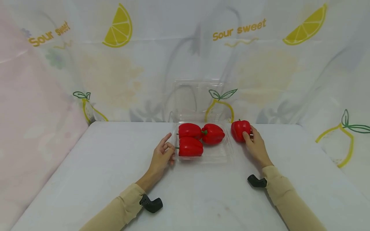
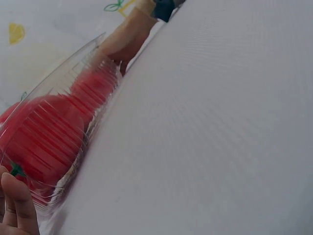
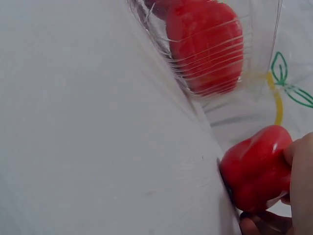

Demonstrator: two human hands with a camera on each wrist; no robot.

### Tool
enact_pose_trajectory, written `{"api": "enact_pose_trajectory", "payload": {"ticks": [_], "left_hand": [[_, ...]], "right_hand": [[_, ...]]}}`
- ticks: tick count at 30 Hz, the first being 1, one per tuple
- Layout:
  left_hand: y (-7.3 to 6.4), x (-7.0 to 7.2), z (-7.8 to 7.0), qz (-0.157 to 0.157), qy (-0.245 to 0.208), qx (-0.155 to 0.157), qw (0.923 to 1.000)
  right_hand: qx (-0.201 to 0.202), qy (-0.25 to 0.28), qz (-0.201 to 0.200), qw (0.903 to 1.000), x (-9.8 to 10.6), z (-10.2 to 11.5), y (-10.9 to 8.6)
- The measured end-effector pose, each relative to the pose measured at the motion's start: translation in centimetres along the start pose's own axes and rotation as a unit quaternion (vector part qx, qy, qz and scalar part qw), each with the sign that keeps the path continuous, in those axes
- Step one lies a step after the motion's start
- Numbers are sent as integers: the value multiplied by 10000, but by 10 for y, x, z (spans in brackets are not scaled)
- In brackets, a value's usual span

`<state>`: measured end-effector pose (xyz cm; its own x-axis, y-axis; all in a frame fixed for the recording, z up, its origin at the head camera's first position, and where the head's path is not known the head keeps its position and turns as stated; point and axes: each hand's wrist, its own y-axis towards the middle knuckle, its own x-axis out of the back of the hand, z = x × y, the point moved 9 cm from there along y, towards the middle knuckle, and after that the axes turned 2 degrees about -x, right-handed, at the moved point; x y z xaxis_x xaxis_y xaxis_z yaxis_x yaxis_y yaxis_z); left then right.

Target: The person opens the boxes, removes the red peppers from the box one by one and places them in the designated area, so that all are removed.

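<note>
A clear plastic clamshell box [image 1: 216, 156] stands on the table with its lid [image 1: 185, 96] raised at the back. Three red bell peppers lie in it: one at back left [image 1: 189, 131], one at front left [image 1: 190, 147], one at right [image 1: 213, 134]. My left hand [image 1: 162, 156] holds the box's left edge, index finger pointing forward; its fingertips [image 2: 19, 196] show by a green stem in the left wrist view. To the right of the box, my right hand [image 1: 257, 147] grips another red bell pepper [image 1: 240, 130], seen low over the table in the right wrist view [image 3: 257, 166].
A white tabletop [image 1: 115, 154] spreads around the box. Behind it hangs a pale curtain [image 1: 162, 64] with lemon prints, close to the raised lid. Black wrist cameras sit on the left cuff [image 1: 151, 204] and right cuff [image 1: 256, 181].
</note>
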<state>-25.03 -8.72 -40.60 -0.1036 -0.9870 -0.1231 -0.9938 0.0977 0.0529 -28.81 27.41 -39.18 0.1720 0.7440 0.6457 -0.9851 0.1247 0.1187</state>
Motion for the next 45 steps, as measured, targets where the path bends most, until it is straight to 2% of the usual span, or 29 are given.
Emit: {"api": "enact_pose_trajectory", "payload": {"ticks": [7,11,16,24,32,35,38,42,45], "left_hand": [[4,-3,0,45,-15,113,9999],[2,-8,-8,118,-104,168,9997],[-2,-10,-18,149,-14,87,9998],[4,-3,-2,83,45,-10,10000],[4,-1,-4,18,68,-133,9999],[3,0,-4,-16,90,-128,9999],[2,2,-2,-55,92,-92,9999],[2,2,-1,-60,50,-36,10000],[2,2,0,-50,24,-39,10000]], "right_hand": [[-174,-69,-16,9998,0,-5,-2],[-130,-12,-159,9998,4,-5,-1],[-37,66,-225,9997,5,-4,-2],[-10,107,-249,9996,4,-1,-2],[-44,346,-554,9979,9,3,-2],[-80,479,-771,9958,12,2,-3],[-21,687,-1211,9903,19,2,-5],[391,910,-1934,9761,31,9,-10],[783,940,-2258,9665,36,17,-12]]}}
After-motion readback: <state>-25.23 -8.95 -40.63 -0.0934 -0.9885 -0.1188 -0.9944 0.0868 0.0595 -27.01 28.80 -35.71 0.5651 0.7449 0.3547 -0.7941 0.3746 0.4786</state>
